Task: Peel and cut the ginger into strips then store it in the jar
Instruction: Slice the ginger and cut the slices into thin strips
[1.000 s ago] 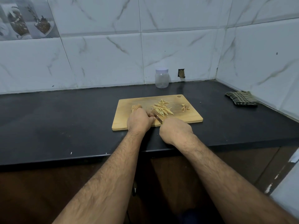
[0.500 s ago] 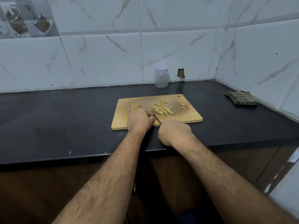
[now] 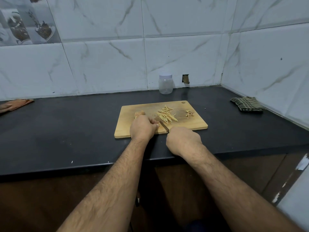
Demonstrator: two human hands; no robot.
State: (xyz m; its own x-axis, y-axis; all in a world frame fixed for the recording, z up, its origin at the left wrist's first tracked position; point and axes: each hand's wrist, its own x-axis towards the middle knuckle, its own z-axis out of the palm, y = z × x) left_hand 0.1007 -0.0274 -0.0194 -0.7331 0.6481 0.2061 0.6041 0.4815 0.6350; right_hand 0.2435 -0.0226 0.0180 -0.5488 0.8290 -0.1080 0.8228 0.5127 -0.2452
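A wooden cutting board [image 3: 192, 124] lies on the black counter. On it sit a heap of pale ginger strips [image 3: 166, 115], a ginger chunk [image 3: 139, 113] at the left, and a small pile of peel scraps [image 3: 189, 113] at the right. My left hand [image 3: 143, 127] curls over a ginger piece on the board; the piece itself is hidden under the fingers. My right hand [image 3: 183, 139] grips a knife [image 3: 164, 127] whose blade points toward my left fingertips. A clear plastic jar [image 3: 165, 84] with a white lid stands by the back wall.
A folded checked cloth [image 3: 246, 104] lies at the right near the corner wall. An orange-brown cloth [image 3: 15, 104] lies at the far left of the counter [image 3: 66, 128]. A small hole [image 3: 185, 79] marks the tile behind the jar.
Both hands stay at the board's front edge. The knife has shifted slightly between cuts beside my left fingertips. The camera tilted a little.
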